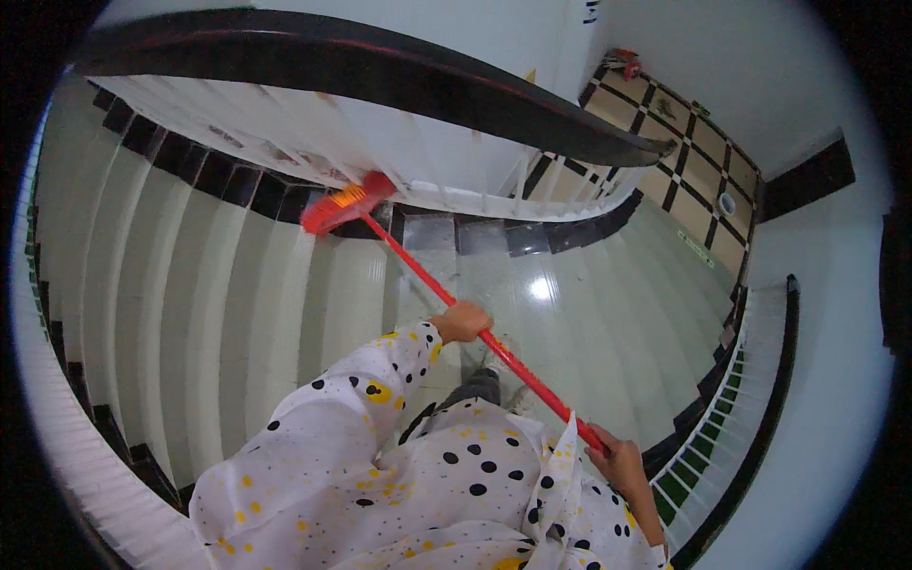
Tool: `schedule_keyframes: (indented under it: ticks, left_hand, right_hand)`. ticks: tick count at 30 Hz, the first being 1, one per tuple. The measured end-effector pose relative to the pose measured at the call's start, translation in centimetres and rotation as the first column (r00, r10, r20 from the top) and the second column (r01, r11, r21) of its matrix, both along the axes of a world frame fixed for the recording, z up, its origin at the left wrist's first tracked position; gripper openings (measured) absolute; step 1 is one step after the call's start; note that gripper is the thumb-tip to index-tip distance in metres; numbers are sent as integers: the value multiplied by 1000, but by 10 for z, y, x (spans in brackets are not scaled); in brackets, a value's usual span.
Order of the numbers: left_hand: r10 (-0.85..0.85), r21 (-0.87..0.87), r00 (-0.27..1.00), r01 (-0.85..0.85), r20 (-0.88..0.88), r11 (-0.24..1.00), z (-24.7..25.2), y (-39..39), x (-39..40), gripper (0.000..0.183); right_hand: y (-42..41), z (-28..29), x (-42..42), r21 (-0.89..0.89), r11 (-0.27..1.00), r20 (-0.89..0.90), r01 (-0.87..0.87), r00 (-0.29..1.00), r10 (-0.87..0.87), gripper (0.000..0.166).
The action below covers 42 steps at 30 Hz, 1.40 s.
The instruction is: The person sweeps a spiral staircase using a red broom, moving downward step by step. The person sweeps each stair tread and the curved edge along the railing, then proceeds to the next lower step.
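Note:
A red broom [410, 260] slants across the stairs before me, and both my hands are closed around its handle. My left hand [464, 321] grips the handle partway along, ahead of my body. Close to my waist on the right, my right hand [618, 456] holds the handle's upper end. The broom head [348, 203], red with some orange bristles, is over the black tile border at the foot of the inner railing. It looks slightly blurred, and whether it touches the tiles I cannot tell.
Pale steps [235, 285] curve around me. A dark handrail [399, 68] over white balusters arches in front; another dark handrail [766, 427] runs at the right. At the upper right lies a beige floor with black strips [680, 157], with a small white round object [726, 204] on it.

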<state>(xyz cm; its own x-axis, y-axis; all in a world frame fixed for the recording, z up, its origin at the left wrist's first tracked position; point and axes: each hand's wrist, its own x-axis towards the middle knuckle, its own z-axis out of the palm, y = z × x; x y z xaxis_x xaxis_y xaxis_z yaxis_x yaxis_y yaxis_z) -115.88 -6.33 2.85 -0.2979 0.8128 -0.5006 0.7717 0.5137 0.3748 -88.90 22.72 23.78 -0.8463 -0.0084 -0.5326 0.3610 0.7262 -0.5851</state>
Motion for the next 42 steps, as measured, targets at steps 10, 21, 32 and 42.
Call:
schedule_keyframes:
  ticks: [10,21,32,42]
  left_hand:
    - [103,168,992,-90,-72,982,15,-2,31,29]
    - [-24,87,1000,22,14,996,-39,0,34,26]
    - [74,56,989,-67,-131,996,-1,-13,29,24]
    - [34,260,998,-18,-57,965,-29,4,66,17]
  right_hand:
    - [2,12,20,50,997,-99,-51,994,56,46]
    - [-13,-16,45,44,998,42,39,998,-41,46]
    - [-8,-37,42,-91,994,-32,57,998,-60,45]
    - [-6,-22,78,-4,995,-14,96,995,-96,46]
